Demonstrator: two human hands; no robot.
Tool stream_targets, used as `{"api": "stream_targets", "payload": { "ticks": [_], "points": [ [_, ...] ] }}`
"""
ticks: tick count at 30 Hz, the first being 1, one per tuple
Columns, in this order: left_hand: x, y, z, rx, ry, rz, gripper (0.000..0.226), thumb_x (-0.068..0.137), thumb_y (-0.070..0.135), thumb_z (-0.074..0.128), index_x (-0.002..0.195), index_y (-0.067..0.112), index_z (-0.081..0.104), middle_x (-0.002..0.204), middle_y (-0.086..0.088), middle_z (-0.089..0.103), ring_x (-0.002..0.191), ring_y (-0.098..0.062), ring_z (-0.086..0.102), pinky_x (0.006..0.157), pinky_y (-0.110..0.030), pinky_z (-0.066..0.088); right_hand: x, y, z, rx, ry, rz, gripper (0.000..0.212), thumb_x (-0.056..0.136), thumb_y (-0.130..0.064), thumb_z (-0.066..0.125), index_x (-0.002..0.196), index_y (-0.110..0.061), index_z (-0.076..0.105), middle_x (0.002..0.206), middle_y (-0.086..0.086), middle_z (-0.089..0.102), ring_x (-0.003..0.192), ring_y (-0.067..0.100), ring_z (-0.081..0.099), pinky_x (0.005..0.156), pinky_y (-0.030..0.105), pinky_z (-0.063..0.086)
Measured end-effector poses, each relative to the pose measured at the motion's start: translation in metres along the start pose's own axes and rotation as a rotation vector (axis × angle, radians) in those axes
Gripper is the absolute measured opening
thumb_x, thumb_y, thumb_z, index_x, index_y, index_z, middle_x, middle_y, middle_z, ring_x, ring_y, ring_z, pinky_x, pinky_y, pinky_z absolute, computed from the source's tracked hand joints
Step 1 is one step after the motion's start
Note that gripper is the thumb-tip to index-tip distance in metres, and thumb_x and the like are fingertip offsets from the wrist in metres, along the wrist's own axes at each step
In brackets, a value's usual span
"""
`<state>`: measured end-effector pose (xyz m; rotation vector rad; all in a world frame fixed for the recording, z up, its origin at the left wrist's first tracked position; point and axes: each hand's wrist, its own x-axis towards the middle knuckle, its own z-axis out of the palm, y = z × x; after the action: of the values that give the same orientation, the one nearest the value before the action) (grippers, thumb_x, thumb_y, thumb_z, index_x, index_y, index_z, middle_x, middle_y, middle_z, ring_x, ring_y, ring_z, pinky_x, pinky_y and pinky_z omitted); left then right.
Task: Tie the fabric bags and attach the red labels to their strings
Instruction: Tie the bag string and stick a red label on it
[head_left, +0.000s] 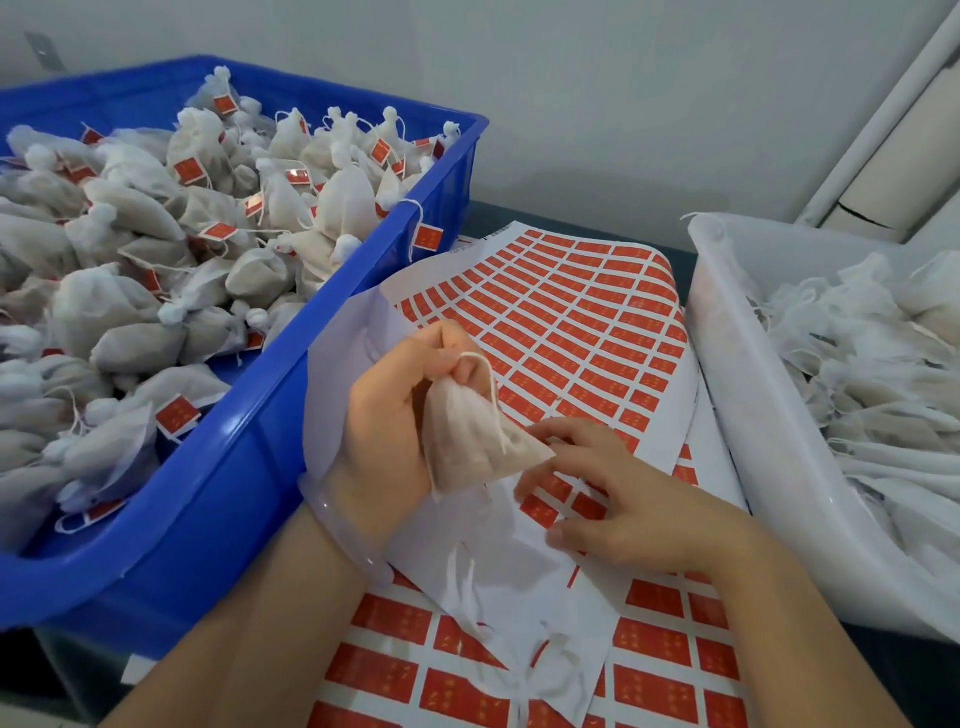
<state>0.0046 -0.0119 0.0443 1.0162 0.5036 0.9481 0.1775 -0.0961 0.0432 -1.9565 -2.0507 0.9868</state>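
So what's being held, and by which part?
The left hand pinches a fabric bag by its gathered neck; the right hand rests on the label sheet, holding nothing visible.

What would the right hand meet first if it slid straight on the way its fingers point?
Most likely the lower corner of the fabric bag that the left hand holds, just ahead of the right hand. Depth is unclear: it may hang above the label sheet.
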Motion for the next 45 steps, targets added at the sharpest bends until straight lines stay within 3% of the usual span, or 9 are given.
{"api": "stream_targets", "payload": {
  "ticks": [10, 13, 18, 21, 26, 32, 37, 41, 45],
  "points": [
    [0.000, -0.001, 0.004, 0.024, 0.024, -0.024, 0.019, 0.068, 0.028, 0.046, 0.077, 0.012, 0.048, 0.060, 0.004, 0.059, 0.055, -0.014, 0.059, 0.062, -0.026, 0.050, 0.008, -0.009, -0.009, -0.215, -0.030, 0.043, 0.059, 0.083, -0.038, 0.066, 0.133, -0.043, 0.034, 0.140, -0.024, 0.018, 0.126, 0.005, 0.019, 0.109, 0.035, 0.027],
    [0.001, 0.000, 0.007, 0.056, 0.040, -0.080, 0.033, 0.074, 0.026, 0.054, 0.095, 0.001, 0.053, 0.068, 0.001, 0.059, 0.063, -0.020, 0.060, 0.082, -0.037, 0.051, 0.006, -0.009, -0.007, -0.184, -0.037, 0.057, 0.063, 0.085, -0.038, 0.065, 0.136, -0.044, 0.028, 0.142, -0.024, 0.015, 0.130, 0.006, 0.018, 0.112, 0.038, 0.028],
    [0.003, -0.005, 0.007, 0.025, 0.102, -0.109, 0.010, 0.086, 0.023, 0.043, 0.088, 0.015, 0.050, 0.077, 0.002, 0.063, 0.078, -0.020, 0.062, 0.085, -0.039, 0.049, 0.007, -0.009, -0.009, -0.218, -0.029, 0.025, 0.049, 0.084, -0.037, 0.066, 0.127, -0.041, 0.044, 0.143, -0.022, 0.017, 0.129, 0.007, 0.016, 0.112, 0.039, 0.025],
    [0.004, -0.004, 0.008, 0.076, 0.095, -0.121, 0.023, 0.089, 0.022, 0.041, 0.104, 0.006, 0.049, 0.082, 0.000, 0.061, 0.087, -0.023, 0.060, 0.099, -0.047, 0.043, 0.006, -0.007, -0.007, -0.187, -0.037, 0.033, 0.062, 0.085, -0.038, 0.065, 0.136, -0.043, 0.031, 0.144, -0.023, 0.015, 0.131, 0.006, 0.016, 0.114, 0.039, 0.025],
    [0.001, -0.009, 0.006, 0.022, 0.072, -0.101, 0.036, 0.062, 0.035, 0.052, 0.096, 0.024, 0.056, 0.079, 0.006, 0.071, 0.077, -0.017, 0.069, 0.079, -0.033, 0.056, 0.008, -0.007, -0.008, -0.252, -0.036, 0.026, 0.060, 0.084, -0.039, 0.065, 0.136, -0.041, 0.036, 0.145, -0.021, 0.015, 0.131, 0.008, 0.014, 0.112, 0.040, 0.024],
    [0.005, -0.013, 0.002, -0.006, 0.057, -0.103, 0.038, 0.061, 0.037, 0.053, 0.096, 0.025, 0.056, 0.082, 0.005, 0.071, 0.080, -0.018, 0.069, 0.075, -0.031, 0.058, 0.007, -0.005, -0.006, -0.207, -0.039, 0.030, 0.066, 0.085, -0.038, 0.064, 0.139, -0.043, 0.026, 0.145, -0.023, 0.013, 0.133, 0.007, 0.014, 0.113, 0.040, 0.023],
    [0.004, -0.014, 0.001, -0.020, 0.057, -0.086, 0.036, 0.064, 0.036, 0.053, 0.097, 0.023, 0.057, 0.081, 0.006, 0.072, 0.078, -0.016, 0.071, 0.071, -0.030, 0.059, 0.010, -0.007, -0.009, -0.270, -0.038, 0.009, 0.055, 0.083, -0.037, 0.066, 0.133, -0.040, 0.041, 0.145, -0.023, 0.015, 0.132, 0.010, 0.012, 0.112, 0.040, 0.020],
    [0.004, -0.015, 0.001, -0.041, 0.044, -0.085, 0.036, 0.064, 0.036, 0.054, 0.098, 0.024, 0.057, 0.082, 0.006, 0.073, 0.076, -0.014, 0.071, 0.063, -0.028, 0.058, 0.008, -0.005, -0.006, -0.228, -0.046, 0.026, 0.066, 0.085, -0.039, 0.064, 0.139, -0.043, 0.027, 0.147, -0.022, 0.013, 0.134, 0.009, 0.013, 0.112, 0.041, 0.021],
    [0.003, -0.016, 0.001, -0.040, 0.060, -0.085, 0.030, 0.064, 0.034, 0.054, 0.091, 0.022, 0.058, 0.077, 0.005, 0.070, 0.071, -0.014, 0.070, 0.062, -0.027, 0.057, 0.012, -0.007, -0.010, -0.322, -0.064, 0.024, 0.063, 0.083, -0.042, 0.065, 0.137, -0.042, 0.034, 0.146, -0.021, 0.013, 0.133, 0.013, 0.012, 0.112, 0.044, 0.021]
  ]
}}
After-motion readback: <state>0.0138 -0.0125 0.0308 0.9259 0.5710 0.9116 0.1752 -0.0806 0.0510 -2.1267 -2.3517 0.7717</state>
